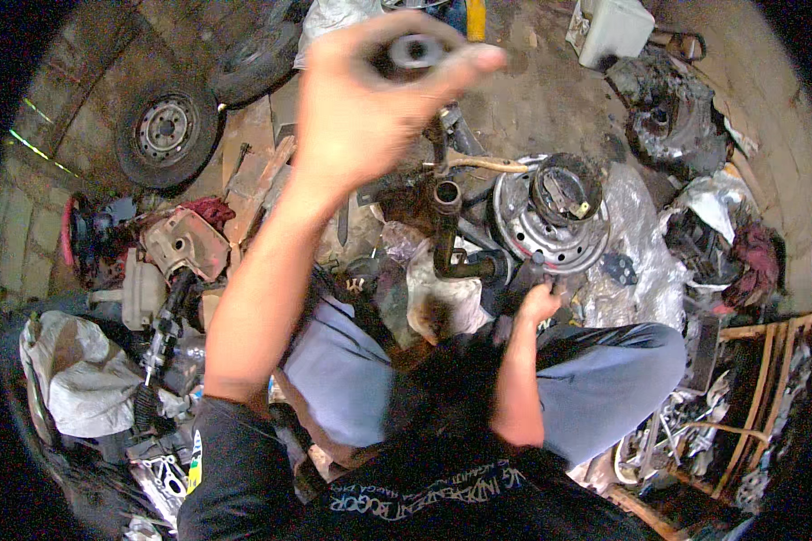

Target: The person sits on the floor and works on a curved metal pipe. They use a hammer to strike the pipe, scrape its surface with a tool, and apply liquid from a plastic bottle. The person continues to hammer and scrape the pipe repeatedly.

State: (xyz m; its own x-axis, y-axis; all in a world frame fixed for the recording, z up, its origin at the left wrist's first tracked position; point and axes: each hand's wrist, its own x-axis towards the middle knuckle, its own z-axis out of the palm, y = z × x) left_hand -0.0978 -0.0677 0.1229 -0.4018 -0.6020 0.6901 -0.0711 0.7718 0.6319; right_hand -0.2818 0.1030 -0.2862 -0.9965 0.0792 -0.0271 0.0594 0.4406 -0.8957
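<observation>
The left hand [365,113] is curling around a blurred, grey ring [401,54] towards twelve o'clock; the right hand [539,303], near three, is bunching beside a rusty, elbowed pipe [446,239]. I cannot tell whether either is gripping.
</observation>
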